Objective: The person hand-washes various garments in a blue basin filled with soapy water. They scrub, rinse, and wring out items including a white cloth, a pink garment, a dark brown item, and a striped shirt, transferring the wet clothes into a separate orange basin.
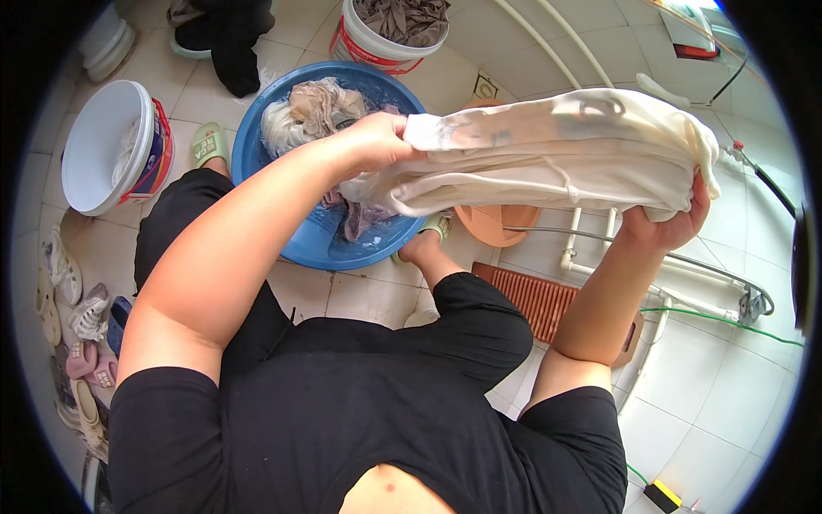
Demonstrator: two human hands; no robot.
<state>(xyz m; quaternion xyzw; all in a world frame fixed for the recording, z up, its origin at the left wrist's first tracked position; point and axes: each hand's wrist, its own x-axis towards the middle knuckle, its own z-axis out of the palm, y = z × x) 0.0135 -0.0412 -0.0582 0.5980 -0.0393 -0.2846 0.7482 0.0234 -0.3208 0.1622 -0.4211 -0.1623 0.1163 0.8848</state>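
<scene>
A white garment (531, 154) with a faded grey and tan print and a drawstring is stretched sideways in the air between my two hands. My left hand (385, 141) is closed on its left end, above the right side of a blue basin (295, 244). My right hand (664, 227) grips the lower right end, fingers partly hidden by the cloth. Below and to the left, the basin holds water with wet white, beige and mauve clothes (321, 107) in it.
A white bucket (107, 146) stands at left; another bucket (342, 43) with brown cloth stands behind the basin. An orange basin (505, 227) and a brown washboard (531, 300) lie near white pipes (599, 274) at right. Several shoes (90, 313) line the left side. Dark cloth (233, 56) hangs at the back.
</scene>
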